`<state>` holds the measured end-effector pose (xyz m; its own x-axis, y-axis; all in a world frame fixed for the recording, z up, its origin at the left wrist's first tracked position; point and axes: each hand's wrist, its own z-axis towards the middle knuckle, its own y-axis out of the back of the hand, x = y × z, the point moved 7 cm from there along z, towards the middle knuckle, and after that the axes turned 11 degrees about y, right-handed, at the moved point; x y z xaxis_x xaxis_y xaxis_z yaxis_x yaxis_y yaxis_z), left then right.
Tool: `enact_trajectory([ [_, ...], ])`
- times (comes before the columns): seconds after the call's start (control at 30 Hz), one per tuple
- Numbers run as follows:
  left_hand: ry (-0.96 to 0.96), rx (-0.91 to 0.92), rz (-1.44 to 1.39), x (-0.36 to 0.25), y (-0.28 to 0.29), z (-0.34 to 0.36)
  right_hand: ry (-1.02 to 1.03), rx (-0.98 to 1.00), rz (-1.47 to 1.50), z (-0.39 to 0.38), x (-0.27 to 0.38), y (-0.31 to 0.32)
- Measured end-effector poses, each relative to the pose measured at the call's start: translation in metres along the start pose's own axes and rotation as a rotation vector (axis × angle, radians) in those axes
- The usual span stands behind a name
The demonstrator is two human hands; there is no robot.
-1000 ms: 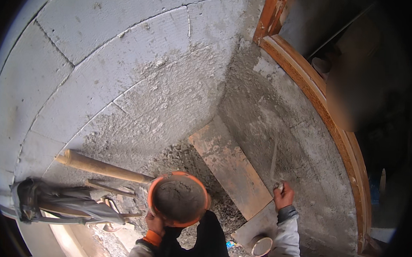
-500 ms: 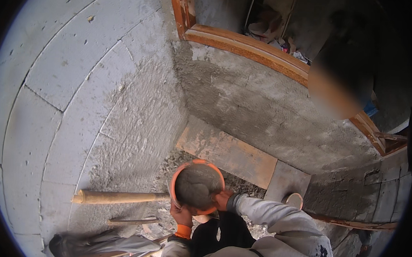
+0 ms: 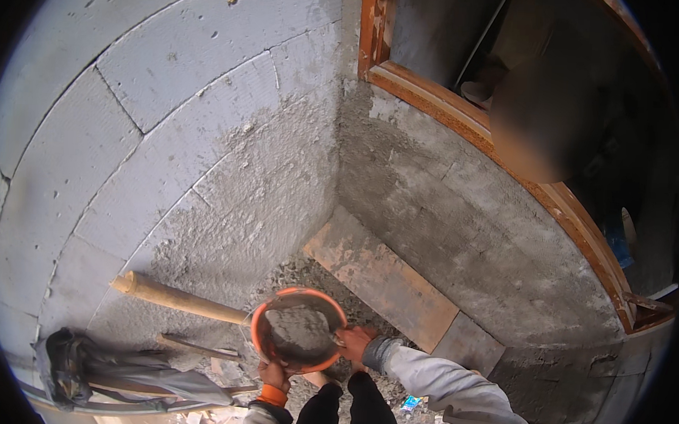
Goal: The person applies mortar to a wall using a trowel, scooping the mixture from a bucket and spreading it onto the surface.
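Note:
A round orange bucket [image 3: 256, 343] with a thin wire handle at its left is in front of my legs, above the rubble ground. Wet grey mortar [image 3: 303, 325] lies inside it, heaped toward the middle. My left hand [image 3: 274, 374], with an orange band at the wrist, is closed on the bucket's near left rim. My right hand [image 3: 356, 341] is closed at its right rim; the fingertips are partly hidden at the edge, and no tool shows clearly in it.
A bamboo pole [image 3: 180, 300] leans left of the bucket, above a dark crumpled sheet [image 3: 121, 365] and wood strips. Boards [image 3: 386, 278] lie along the base of the plastered wall [image 3: 461, 210]. A block wall [image 3: 168, 151] stands left; a wooden window frame [image 3: 464, 126] is above right.
The view has swung, so walls and window sit further right. The bucket appears lower and slightly left, still between both hands. The mortar now looks more heaped and lighter on top.

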<state>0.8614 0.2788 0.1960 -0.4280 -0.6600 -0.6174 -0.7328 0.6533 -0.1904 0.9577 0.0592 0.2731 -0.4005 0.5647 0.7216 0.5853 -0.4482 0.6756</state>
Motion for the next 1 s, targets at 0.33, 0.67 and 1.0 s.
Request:
enact_trajectory([
  [0.33, -0.266, -0.226, 0.122, -0.001, 0.119, 0.014, 0.645, 0.229, 0.42, 0.08, 0.049, 0.132],
  [0.67, -0.13, -0.281, 0.168, -0.003, 0.064, -0.041, -0.591, -0.826, 0.357, -0.185, -0.183, 0.159],
  [1.0, -0.405, 0.006, 0.48, -0.016, -0.089, -0.052, -0.132, 0.211, -0.436, -0.009, -0.037, 0.055],
])
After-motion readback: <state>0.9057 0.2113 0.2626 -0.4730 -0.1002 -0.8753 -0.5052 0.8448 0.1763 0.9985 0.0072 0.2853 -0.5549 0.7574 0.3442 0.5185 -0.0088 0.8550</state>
